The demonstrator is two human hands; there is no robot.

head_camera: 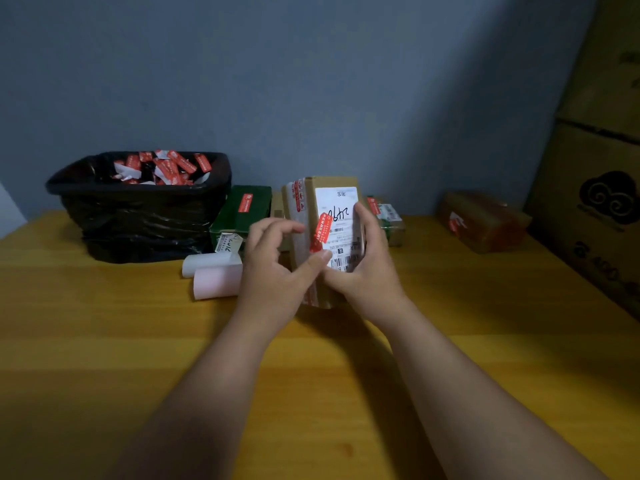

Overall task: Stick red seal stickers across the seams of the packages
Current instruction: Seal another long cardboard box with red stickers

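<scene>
- Far left on the surface stands your bin, lined with a black bag and heaped with red-and-white sticker scraps.
- Just right of it lies a green box with a red seal on top, and in front of that two white paper rolls lie side by side.
- Your left hand is at the box's left side: the thumb presses the lower end of the sticker, the other fingers loosely curled and lifted off the cardboard, so this grip is half spread, pinching nothing.
- The box stands on end at the middle, tilted, its white shipping label facing you; the red sticker runs slantwise over the label's left edge onto the taped side.
- Your right hand wraps the box from the right and below, fingers curled over the label edge, holding it up.
- Behind it sits a small green package with a red seal.
- Further right lies a brown package, sealed red too.
- Big cartons are stacked at the far right.
</scene>
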